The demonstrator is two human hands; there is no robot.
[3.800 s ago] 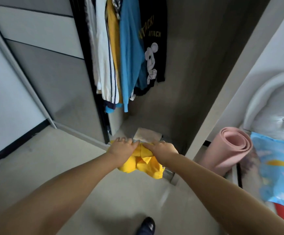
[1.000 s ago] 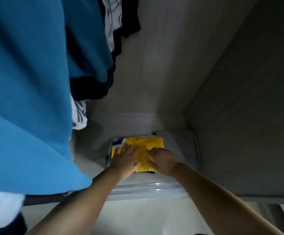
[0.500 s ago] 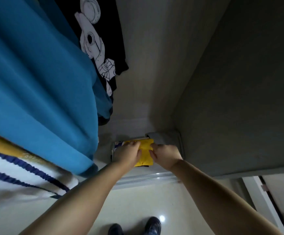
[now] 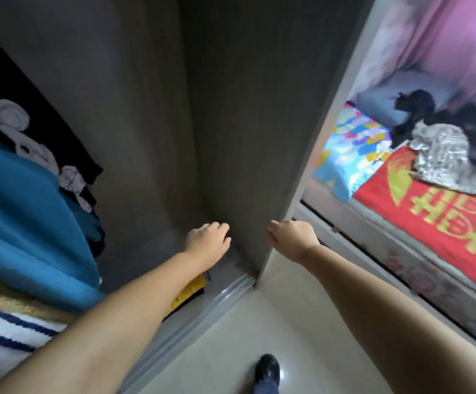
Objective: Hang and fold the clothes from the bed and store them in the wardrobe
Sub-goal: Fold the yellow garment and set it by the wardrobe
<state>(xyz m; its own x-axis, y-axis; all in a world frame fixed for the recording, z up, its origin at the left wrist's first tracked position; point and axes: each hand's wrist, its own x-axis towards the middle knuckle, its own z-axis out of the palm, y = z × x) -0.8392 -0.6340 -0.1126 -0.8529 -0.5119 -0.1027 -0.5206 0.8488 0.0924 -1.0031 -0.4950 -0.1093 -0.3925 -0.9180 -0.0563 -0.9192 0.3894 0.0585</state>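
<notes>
Both hands were empty; the left hand hung inside the wardrobe with its fingers loosely curled and slightly apart, pinching nothing; the right hand hovered at the wardrobe's side panel edge, fingers bent under in a loose curl, also holding nothing. The folded yellow garment lay on the wardrobe floor at about seven o'clock from the left hand, largely hidden under the left forearm; only a yellow corner showed, so whether the fold was tidy could not be told. At two o'clock from the right hand, the bed carried a heap of unfolded clothes, dark pieces and a grey patterned one tangled together.

The risks, as judged: the left forearm, drawn out low, could drag across the yellow garment and spoil its fold; the hanging blue shirt at nine o'clock could catch the arm and slip on its hanger; the pile on the bed, being tangled, could come up several pieces at once and spill to the floor.
</notes>
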